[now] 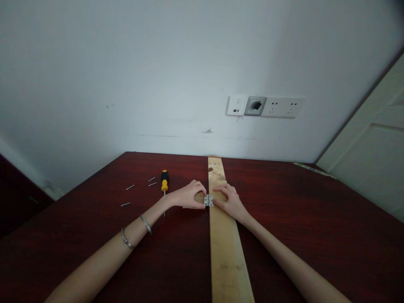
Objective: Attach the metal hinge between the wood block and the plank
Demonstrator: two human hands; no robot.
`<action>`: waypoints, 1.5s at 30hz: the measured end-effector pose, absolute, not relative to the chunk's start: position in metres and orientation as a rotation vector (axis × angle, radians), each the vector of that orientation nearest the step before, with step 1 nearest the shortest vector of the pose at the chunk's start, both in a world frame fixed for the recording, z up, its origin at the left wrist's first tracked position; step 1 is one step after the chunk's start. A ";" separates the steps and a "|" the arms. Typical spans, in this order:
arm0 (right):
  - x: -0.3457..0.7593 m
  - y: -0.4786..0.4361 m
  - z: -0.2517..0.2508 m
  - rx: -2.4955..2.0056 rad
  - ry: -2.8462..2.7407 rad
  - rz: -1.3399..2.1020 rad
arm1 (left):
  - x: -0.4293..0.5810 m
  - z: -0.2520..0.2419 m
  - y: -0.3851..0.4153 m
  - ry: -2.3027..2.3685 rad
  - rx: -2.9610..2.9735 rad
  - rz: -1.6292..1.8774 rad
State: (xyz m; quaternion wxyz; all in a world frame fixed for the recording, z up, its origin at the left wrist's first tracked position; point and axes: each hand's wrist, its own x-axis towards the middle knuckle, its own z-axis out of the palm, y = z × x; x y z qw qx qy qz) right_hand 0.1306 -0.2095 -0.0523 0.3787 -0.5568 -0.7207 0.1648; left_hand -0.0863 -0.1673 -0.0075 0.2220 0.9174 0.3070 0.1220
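A long pale wooden plank (225,244) lies on the table, running away from me toward the wall. A small metal hinge (208,200) bridges the plank's left edge and a shorter piece of wood (198,197), which is mostly hidden under my left hand. My left hand (190,195) is closed around this short piece, with thumb and fingertips at the hinge's left leaf. From the other side, my right hand (231,202) rests on the plank, fingers curled, thumb tip touching the hinge's right leaf.
A yellow and black screwdriver (164,181) lies left of my left hand, its shaft partly behind my wrist. Several screws (125,204) are scattered farther left on the dark red table (94,227). Wall sockets (282,107) are above the table's back edge. A thin strip (314,169) lies at the back right.
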 end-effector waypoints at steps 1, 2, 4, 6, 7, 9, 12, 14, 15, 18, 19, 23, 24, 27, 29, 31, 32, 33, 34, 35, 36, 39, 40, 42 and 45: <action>0.130 -0.210 -0.052 -1.423 -1.840 0.421 | -0.086 -0.008 -0.167 0.850 2.535 0.336; 0.130 -0.210 -0.052 -1.424 -1.839 0.422 | -0.086 -0.008 -0.167 0.853 2.536 0.333; 0.130 -0.209 -0.052 -1.429 -1.836 0.422 | -0.086 -0.008 -0.167 0.861 2.538 0.322; 0.130 -0.209 -0.052 -1.435 -1.833 0.424 | -0.086 -0.007 -0.167 0.869 2.535 0.315; 0.130 -0.209 -0.052 -1.436 -1.832 0.424 | -0.086 -0.007 -0.167 0.869 2.534 0.314; 0.130 -0.209 -0.052 -1.437 -1.832 0.423 | -0.086 -0.007 -0.167 0.869 2.533 0.316; 0.130 -0.210 -0.052 -1.436 -1.833 0.419 | -0.086 -0.006 -0.168 0.874 2.531 0.308; 0.130 -0.210 -0.053 -1.439 -1.833 0.416 | -0.086 -0.006 -0.168 0.876 2.528 0.305; 0.130 -0.210 -0.053 -1.442 -1.833 0.414 | -0.086 -0.006 -0.168 0.876 2.527 0.306; 0.129 -0.210 -0.053 -1.448 -1.836 0.412 | -0.086 -0.007 -0.167 0.876 2.528 0.311; 0.129 -0.210 -0.053 -1.451 -1.838 0.412 | -0.086 -0.007 -0.167 0.876 2.527 0.312; 0.129 -0.210 -0.053 -1.462 -1.842 0.414 | -0.086 -0.005 -0.169 0.867 2.528 0.317; 0.129 -0.210 -0.053 -1.465 -1.842 0.413 | -0.086 -0.005 -0.169 0.866 2.530 0.318; 0.129 -0.211 -0.052 -1.473 -1.844 0.413 | -0.085 -0.004 -0.170 0.869 2.528 0.308; 0.130 -0.211 -0.052 -1.471 -1.849 0.413 | -0.085 -0.004 -0.170 0.876 2.523 0.296; 0.130 -0.210 -0.052 -1.465 -1.855 0.412 | -0.085 -0.004 -0.169 0.882 2.517 0.291; 0.130 -0.210 -0.052 -1.461 -1.857 0.411 | -0.085 -0.004 -0.169 0.883 2.515 0.292; 0.130 -0.210 -0.052 -1.457 -1.859 0.408 | -0.085 -0.004 -0.169 0.883 2.517 0.293; 0.130 -0.210 -0.052 -1.453 -1.860 0.404 | -0.085 -0.004 -0.169 0.882 2.520 0.293; 0.130 -0.210 -0.052 -1.448 -1.861 0.400 | -0.085 -0.004 -0.170 0.880 2.525 0.291; 0.130 -0.210 -0.052 -1.442 -1.862 0.397 | -0.085 -0.004 -0.170 0.878 2.530 0.289; 0.131 -0.211 -0.053 -1.416 -1.874 0.387 | -0.085 -0.003 -0.171 0.880 2.535 0.281; 0.131 -0.211 -0.053 -1.406 -1.880 0.384 | -0.085 -0.002 -0.171 0.882 2.534 0.278; 0.132 -0.211 -0.053 -1.386 -1.892 0.378 | -0.085 -0.002 -0.171 0.887 2.530 0.272; 0.133 -0.211 -0.054 -1.366 -1.903 0.368 | -0.085 -0.002 -0.170 0.889 2.525 0.271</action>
